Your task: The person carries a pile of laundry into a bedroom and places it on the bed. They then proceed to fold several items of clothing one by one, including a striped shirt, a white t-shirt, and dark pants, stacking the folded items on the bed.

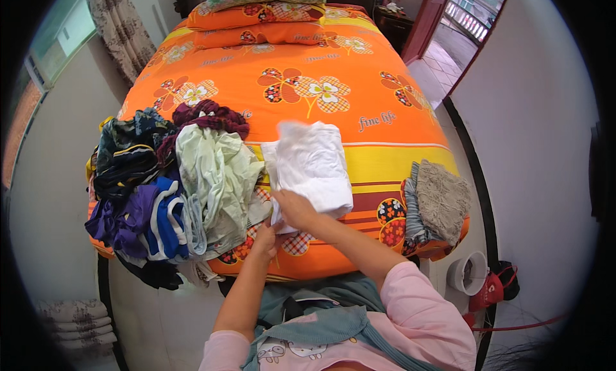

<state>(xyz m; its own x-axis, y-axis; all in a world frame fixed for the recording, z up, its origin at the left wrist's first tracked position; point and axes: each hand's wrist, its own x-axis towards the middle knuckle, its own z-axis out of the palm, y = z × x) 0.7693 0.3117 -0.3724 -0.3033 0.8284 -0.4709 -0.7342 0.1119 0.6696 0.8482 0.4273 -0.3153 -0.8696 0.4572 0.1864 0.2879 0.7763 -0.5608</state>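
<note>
A white cloth garment [315, 166], partly folded over itself, lies near the front edge of the bed. My left hand [267, 240] pinches its near left corner. Just above that, my right hand [294, 210] reaches across and grips the garment's left edge; the fingertips are partly hidden. The far left part of the cloth looks blurred. Close on the left lies a crumpled pale green garment [219, 171], part of a loose heap of clothes.
The heap also holds a purple garment [127, 217] and a maroon one [211, 116]. Folded clothes [442, 200] sit at the bed's right corner. Folded quilts [260, 22] are stacked at the far end of the orange bedspread [226, 85]. A white bucket [468, 274] stands on the floor.
</note>
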